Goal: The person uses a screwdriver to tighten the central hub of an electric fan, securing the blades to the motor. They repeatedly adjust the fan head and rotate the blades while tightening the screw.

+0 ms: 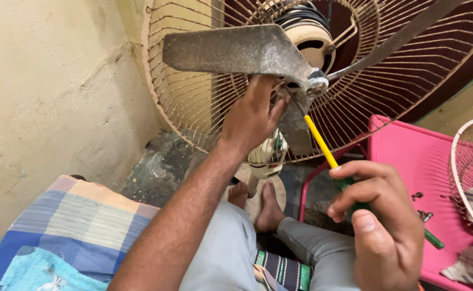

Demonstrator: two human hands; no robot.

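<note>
Two hands: both at work on one fan, each gripping something.
Fan blades: three dusty grey blades [236, 51] meet at a metal hub [316, 82]; one points left, one down, one up to the right.
Left hand: left hand [252, 116] reaches up with fingers spread and pressed against the blade root just beside the hub, bracing it rather than wrapped around it.
Right hand: right hand [384, 215] is closed around one screwdriver [320, 141], green handle inside the fist, yellow shaft slanting up to the hub.
Rear guard: one rusty wire guard [193, 102] rings the blades, its lower rim just above the feet.
Fan stand: cream neck and round base [266, 161] sit between two bare feet.
Right edge: one pink plastic stool [409, 156] carries a few loose screws [417, 196], a second wire guard [465, 167] and a rag.
Left edge: plain wall [42, 91] close by; checked cloth [80, 215] near the knee.
Room: tight; floor shows only between wall and stand.
</note>
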